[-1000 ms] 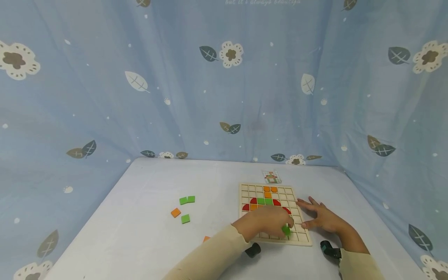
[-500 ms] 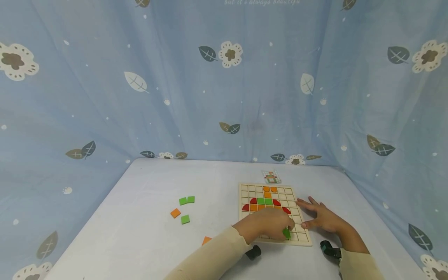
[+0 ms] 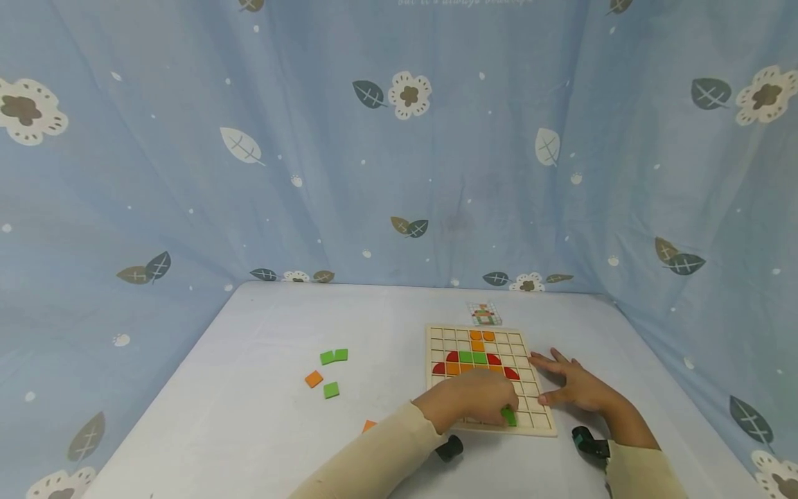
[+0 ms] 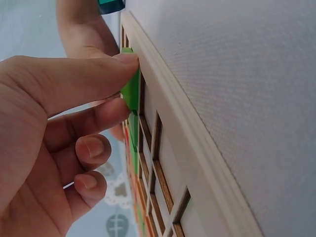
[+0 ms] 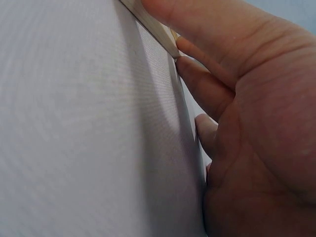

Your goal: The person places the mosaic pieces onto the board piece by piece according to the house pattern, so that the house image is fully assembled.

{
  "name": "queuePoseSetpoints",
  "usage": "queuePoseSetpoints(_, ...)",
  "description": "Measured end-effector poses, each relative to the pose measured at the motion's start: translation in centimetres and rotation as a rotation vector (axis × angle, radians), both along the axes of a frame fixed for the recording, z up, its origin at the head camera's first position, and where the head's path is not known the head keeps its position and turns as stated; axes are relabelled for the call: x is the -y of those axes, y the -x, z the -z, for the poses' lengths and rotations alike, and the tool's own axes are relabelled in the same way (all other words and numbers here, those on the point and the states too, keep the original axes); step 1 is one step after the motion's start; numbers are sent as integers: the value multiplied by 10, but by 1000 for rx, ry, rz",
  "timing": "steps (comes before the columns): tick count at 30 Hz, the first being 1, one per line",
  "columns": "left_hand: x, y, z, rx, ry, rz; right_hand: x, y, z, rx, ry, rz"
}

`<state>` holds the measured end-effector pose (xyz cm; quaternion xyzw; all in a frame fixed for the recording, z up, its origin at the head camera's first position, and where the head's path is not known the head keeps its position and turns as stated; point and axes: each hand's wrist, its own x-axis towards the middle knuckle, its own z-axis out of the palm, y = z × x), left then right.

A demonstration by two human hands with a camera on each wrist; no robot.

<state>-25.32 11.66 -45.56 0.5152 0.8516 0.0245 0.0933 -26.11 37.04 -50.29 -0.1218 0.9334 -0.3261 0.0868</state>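
Note:
My left hand (image 3: 479, 396) reaches across the near part of a wooden grid board (image 3: 537, 421). It pinches a green square tile (image 3: 509, 416) between thumb and forefinger. In the left wrist view the tile (image 4: 130, 91) stands tilted against the grid cells, its other fingers loosely curled beside it. Orange, red and green pieces fill several cells farther up the board; my left hand hides part of the pattern. My right hand (image 3: 580, 389) lies spread at the board's right side, its thumb and fingertips (image 5: 186, 66) touching the board's edge.
Loose green tiles (image 3: 331, 390) and an orange tile (image 3: 314, 379) lie to the left on the white table (image 3: 262, 430). Another orange tile (image 3: 369, 425) is partly behind the left sleeve. A small pattern card (image 3: 484, 314) lies behind the board.
My left hand has shifted slightly leftward, and the green tile it pinches has moved a little toward the board's near edge. The right hand has stayed in place.

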Motion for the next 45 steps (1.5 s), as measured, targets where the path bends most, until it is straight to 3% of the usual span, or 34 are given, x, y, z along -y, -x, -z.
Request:
queuePoseSetpoints(15,3,-3,0,14,-7,-10,-1,1,0,6,-1,2)
queuePoseSetpoints(38,4,2,0,26,27,-15,1,-1,-3,1,-30,8)
queuePoseSetpoints(45,15,5,-5,30,-15,-13,4,-1,-4,-2,-37,10)
